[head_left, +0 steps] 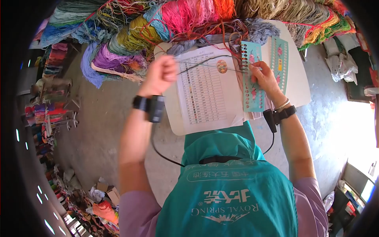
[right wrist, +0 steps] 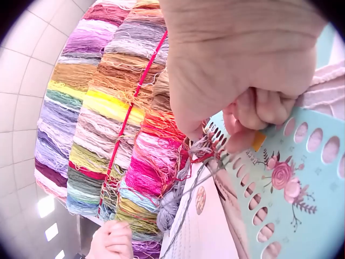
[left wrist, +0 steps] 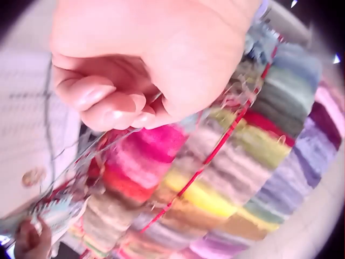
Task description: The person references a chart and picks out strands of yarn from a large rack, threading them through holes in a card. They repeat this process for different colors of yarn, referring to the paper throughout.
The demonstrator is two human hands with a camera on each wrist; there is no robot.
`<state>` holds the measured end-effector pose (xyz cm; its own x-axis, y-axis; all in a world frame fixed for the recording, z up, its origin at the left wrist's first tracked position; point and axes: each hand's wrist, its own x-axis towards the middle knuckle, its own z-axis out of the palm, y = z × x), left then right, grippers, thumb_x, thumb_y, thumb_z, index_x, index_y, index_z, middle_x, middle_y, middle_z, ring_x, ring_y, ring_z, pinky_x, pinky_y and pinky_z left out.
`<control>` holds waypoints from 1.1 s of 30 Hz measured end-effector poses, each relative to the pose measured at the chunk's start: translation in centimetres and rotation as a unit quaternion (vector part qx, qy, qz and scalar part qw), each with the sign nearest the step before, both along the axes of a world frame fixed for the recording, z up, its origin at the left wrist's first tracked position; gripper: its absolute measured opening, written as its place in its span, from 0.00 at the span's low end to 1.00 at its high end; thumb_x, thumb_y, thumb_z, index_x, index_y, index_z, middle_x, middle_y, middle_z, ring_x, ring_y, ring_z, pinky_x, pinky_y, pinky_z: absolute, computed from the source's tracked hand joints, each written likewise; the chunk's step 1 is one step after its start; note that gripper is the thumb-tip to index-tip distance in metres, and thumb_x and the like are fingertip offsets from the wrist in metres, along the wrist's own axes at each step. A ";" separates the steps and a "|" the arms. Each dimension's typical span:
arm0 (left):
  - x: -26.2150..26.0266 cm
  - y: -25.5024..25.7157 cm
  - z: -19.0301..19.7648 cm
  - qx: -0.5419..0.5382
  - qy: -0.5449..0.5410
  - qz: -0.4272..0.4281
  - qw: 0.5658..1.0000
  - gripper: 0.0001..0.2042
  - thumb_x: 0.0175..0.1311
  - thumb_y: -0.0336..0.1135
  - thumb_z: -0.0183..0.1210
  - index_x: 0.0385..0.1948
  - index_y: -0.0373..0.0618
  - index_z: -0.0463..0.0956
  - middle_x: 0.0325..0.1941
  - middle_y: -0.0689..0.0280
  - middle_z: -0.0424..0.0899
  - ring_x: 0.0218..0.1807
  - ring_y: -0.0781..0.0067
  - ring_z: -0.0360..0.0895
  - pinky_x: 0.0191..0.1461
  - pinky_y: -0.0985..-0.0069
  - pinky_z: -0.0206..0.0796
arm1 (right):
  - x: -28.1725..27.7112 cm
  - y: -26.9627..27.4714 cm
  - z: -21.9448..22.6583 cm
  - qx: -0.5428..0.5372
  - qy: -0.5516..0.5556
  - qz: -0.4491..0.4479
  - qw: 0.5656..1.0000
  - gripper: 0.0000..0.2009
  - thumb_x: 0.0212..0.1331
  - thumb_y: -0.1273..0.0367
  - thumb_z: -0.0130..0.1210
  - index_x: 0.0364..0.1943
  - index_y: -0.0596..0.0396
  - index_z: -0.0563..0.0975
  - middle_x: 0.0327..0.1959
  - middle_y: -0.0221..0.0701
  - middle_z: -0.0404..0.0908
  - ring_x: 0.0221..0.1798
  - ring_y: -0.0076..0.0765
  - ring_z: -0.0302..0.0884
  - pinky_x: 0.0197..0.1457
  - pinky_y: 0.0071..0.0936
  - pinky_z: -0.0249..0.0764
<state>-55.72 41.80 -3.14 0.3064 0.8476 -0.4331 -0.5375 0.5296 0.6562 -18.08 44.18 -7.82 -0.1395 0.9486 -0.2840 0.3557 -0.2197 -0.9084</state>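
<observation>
Grey-green thread (head_left: 197, 64) stretches between the two hands above a printed chart (head_left: 203, 91). My left hand (head_left: 161, 75) pinches one end with curled fingers; in the left wrist view the left hand (left wrist: 135, 70) shows the strands (left wrist: 86, 154) leaving its fingertips. My right hand (head_left: 266, 79) pinches the thread at the holed edge of a teal floral card (head_left: 252, 94). In the right wrist view the right hand (right wrist: 242, 81) has its fingers curled over the holed card (right wrist: 291, 189), with thread at the fingertips. A darker strand crosses the chart's top.
Bundles of coloured yarn (head_left: 181, 17) line the far side of the white board (head_left: 296, 87). A second holed card (head_left: 279, 59) lies right of the first. Grey yarn (head_left: 262, 31) sits behind the cards. More yarn hangs on racks (head_left: 55, 114) at the left.
</observation>
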 end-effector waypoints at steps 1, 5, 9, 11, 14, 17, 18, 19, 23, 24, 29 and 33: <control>-3.7 -0.9 0.0 0.013 0.007 0.061 0.998 0.18 0.70 0.36 0.51 0.17 0.56 0.58 0.16 0.78 0.57 0.16 0.87 0.54 0.17 0.86 0.47 | 0.0 -0.2 -0.2 -0.004 0.005 -0.004 1.000 0.17 0.63 0.55 0.59 0.45 0.53 0.77 0.21 0.25 0.77 0.25 0.17 0.71 0.29 0.20 0.66; -15.3 -4.2 -0.7 0.011 0.026 0.254 0.967 0.08 0.69 0.36 0.52 0.28 0.50 0.71 0.24 0.72 0.72 0.25 0.81 0.68 0.26 0.85 0.61 | -0.1 -0.6 0.1 -0.017 -0.008 0.005 1.000 0.15 0.62 0.58 0.59 0.45 0.53 0.77 0.22 0.24 0.78 0.27 0.18 0.72 0.32 0.20 0.67; -13.6 -7.1 -1.9 -0.093 0.327 0.376 0.862 0.12 0.71 0.38 0.54 0.51 0.47 0.75 0.46 0.62 0.81 0.46 0.70 0.79 0.46 0.77 0.70 | 0.3 -0.7 0.5 -0.017 -0.007 0.001 1.000 0.16 0.61 0.58 0.59 0.45 0.54 0.77 0.22 0.24 0.77 0.27 0.17 0.72 0.33 0.20 0.67; -10.8 -9.2 -3.0 -0.047 0.483 0.257 0.836 0.15 0.72 0.36 0.54 0.57 0.50 0.75 0.55 0.60 0.82 0.54 0.67 0.79 0.56 0.71 0.70 | 0.3 -1.0 0.5 -0.015 -0.002 0.005 1.000 0.16 0.61 0.59 0.60 0.45 0.54 0.77 0.22 0.24 0.77 0.27 0.17 0.72 0.33 0.19 0.67; -5.1 -11.6 -5.1 0.190 0.562 0.079 0.801 0.13 0.70 0.29 0.53 0.54 0.50 0.80 0.57 0.62 0.80 0.56 0.67 0.77 0.60 0.69 0.68 | 0.0 -1.4 0.2 -0.014 0.014 0.014 1.000 0.15 0.61 0.60 0.60 0.45 0.55 0.77 0.22 0.23 0.76 0.27 0.17 0.71 0.33 0.19 0.66; 0.1 -12.0 -4.3 0.373 0.627 0.020 0.683 0.14 0.66 0.25 0.54 0.51 0.44 0.81 0.54 0.59 0.80 0.54 0.65 0.78 0.57 0.72 0.70 | -0.3 -1.7 -0.1 -0.010 0.019 0.011 1.000 0.14 0.62 0.61 0.59 0.45 0.54 0.77 0.22 0.21 0.74 0.26 0.15 0.67 0.30 0.18 0.62; 1.3 -11.8 -4.5 0.387 0.630 0.010 0.673 0.14 0.64 0.24 0.55 0.51 0.44 0.81 0.54 0.59 0.80 0.53 0.63 0.78 0.57 0.72 0.71 | -0.3 -1.7 -0.3 -0.007 0.016 0.011 1.000 0.13 0.63 0.61 0.58 0.45 0.52 0.77 0.22 0.20 0.73 0.24 0.14 0.64 0.27 0.17 0.59; 2.2 -11.7 -4.8 0.400 0.633 -0.001 0.663 0.15 0.63 0.23 0.55 0.51 0.43 0.81 0.53 0.59 0.79 0.53 0.62 0.78 0.56 0.72 0.71 | -0.3 -1.8 -0.4 -0.004 0.013 0.012 1.000 0.12 0.64 0.61 0.57 0.45 0.51 0.77 0.22 0.18 0.72 0.23 0.13 0.62 0.25 0.16 0.56; 4.0 -11.7 -5.7 0.380 0.668 -0.005 0.640 0.16 0.61 0.21 0.56 0.50 0.47 0.82 0.53 0.60 0.78 0.53 0.57 0.77 0.56 0.66 0.71 | -0.4 -2.0 0.5 -0.021 0.019 0.007 1.000 0.15 0.61 0.62 0.60 0.45 0.56 0.77 0.22 0.22 0.74 0.27 0.16 0.68 0.32 0.17 0.63; 4.2 -11.8 -5.7 0.387 0.682 -0.008 0.620 0.16 0.60 0.22 0.57 0.50 0.47 0.82 0.52 0.60 0.78 0.53 0.57 0.76 0.57 0.66 0.71 | -0.4 -2.0 0.4 -0.023 0.023 0.005 0.999 0.14 0.61 0.62 0.60 0.45 0.56 0.77 0.22 0.22 0.74 0.26 0.15 0.67 0.32 0.17 0.63; 5.0 -12.1 -5.8 0.405 0.728 -0.008 0.553 0.18 0.57 0.24 0.60 0.50 0.49 0.82 0.51 0.60 0.78 0.54 0.56 0.75 0.57 0.62 0.70 | -0.3 -2.1 -0.1 0.003 0.016 0.007 1.000 0.11 0.64 0.62 0.57 0.45 0.51 0.77 0.21 0.17 0.71 0.22 0.12 0.60 0.24 0.16 0.53; 5.5 -12.2 -5.7 0.399 0.737 -0.015 0.545 0.18 0.57 0.23 0.60 0.51 0.49 0.82 0.52 0.59 0.78 0.55 0.56 0.74 0.58 0.62 0.70 | -0.2 -2.1 -0.1 0.005 0.019 0.007 1.000 0.11 0.64 0.62 0.58 0.45 0.52 0.77 0.21 0.17 0.71 0.22 0.12 0.60 0.24 0.16 0.54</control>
